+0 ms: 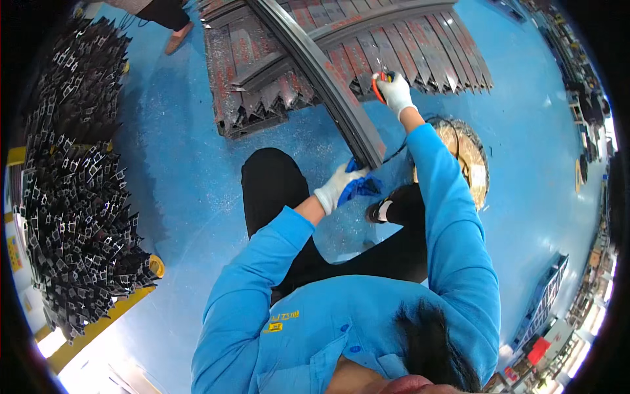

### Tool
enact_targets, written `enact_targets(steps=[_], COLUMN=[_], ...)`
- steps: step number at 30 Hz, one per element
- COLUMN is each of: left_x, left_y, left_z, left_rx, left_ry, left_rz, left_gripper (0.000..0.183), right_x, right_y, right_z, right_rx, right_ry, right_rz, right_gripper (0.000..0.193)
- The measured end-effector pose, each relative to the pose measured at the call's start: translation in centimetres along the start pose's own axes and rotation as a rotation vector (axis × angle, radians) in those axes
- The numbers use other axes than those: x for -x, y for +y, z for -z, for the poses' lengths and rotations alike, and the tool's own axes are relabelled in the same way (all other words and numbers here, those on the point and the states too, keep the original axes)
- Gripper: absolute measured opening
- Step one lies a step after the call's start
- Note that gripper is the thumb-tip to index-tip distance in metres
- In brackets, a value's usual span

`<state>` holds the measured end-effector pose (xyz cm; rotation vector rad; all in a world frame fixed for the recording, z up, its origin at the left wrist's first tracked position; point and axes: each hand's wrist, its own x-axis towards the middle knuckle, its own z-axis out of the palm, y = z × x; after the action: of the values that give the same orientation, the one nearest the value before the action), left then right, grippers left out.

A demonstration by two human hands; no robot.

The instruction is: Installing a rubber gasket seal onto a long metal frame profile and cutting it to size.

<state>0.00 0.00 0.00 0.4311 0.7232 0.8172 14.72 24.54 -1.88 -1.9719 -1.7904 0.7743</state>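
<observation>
the long dark grey profile (333, 85) looks like metal, so it will likely be stiff and, at this length, fairly heavy and inclined to swing or tip if lifted from one end only. its smooth faces may slide under a glove, and its cut edges could be sharp. a broad hold from below near the end would steady it, with a second hold nearer the middle for carrying. it should not be fragile, though its finish could scratch

it is straight and ridged along its length, with pale glints on its faces and a squared near end. it lies slantwise over a crossing bar (387, 18) and a stack of similar profiles (423, 49), its near end jutting out above the blue floor (289, 148) toward the person's knees

the left hand (339, 186), in a white and blue glove, is at that near end; its fingers are partly hidden, so i cannot tell how firmly they close. the right hand (398, 96), also gloved, is closed around an orange-handled tool (377, 87) beside the stack, well apart from the left
</observation>
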Motion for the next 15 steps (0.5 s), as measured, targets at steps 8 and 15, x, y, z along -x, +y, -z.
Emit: enact_targets(steps=[8, 15], left_x=[-0.4, -0.7], left_y=[-0.4, -0.4], left_z=[1.0, 0.6], left_rx=[-0.049, 0.081], left_ry=[0.02, -0.055], left_rz=[-0.142, -0.08], left_gripper=[0.038, 0.037], right_x=[1.1, 15.8], right_y=[-2.0, 5.9], right_z=[0.4, 4.0], right_rx=[0.12, 0.115], right_ry=[-0.023, -0.932], right_rz=[0.416, 0.533], right_gripper=[0.027, 0.039])
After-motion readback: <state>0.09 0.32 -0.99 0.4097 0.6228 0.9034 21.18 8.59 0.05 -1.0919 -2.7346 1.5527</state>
